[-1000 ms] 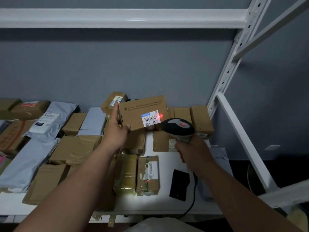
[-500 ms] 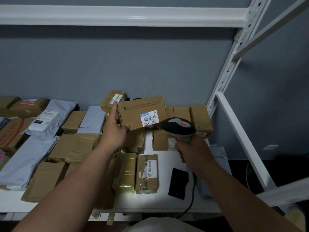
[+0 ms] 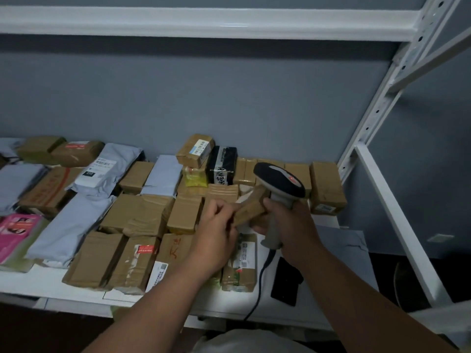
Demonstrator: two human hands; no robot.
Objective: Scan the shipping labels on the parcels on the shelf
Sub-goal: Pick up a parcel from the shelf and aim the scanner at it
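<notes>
My right hand (image 3: 288,225) grips the grey handle of a barcode scanner (image 3: 279,183) with a black head, held over the right part of the shelf. My left hand (image 3: 216,233) holds a brown cardboard box (image 3: 251,207) edge-on, low and close to the scanner handle; its label is hidden. The right thumb touches the box's right end. Several brown boxes and grey mailer bags (image 3: 68,225) lie across the white shelf (image 3: 328,222). A small taped box with a white label (image 3: 196,150) sits at the back on a black packet (image 3: 221,165).
A black flat device (image 3: 286,281) lies on the shelf near the scanner's cable (image 3: 257,289). A white upright post (image 3: 377,110) and slanted brace (image 3: 397,225) stand at the right. An upper shelf beam (image 3: 204,21) runs overhead. A pink packet (image 3: 15,235) lies at far left.
My left hand has brought the box down from the raised, label-facing position to low in front of me, turned edge-on. The scanner has moved left and nearer. The red scan light is gone.
</notes>
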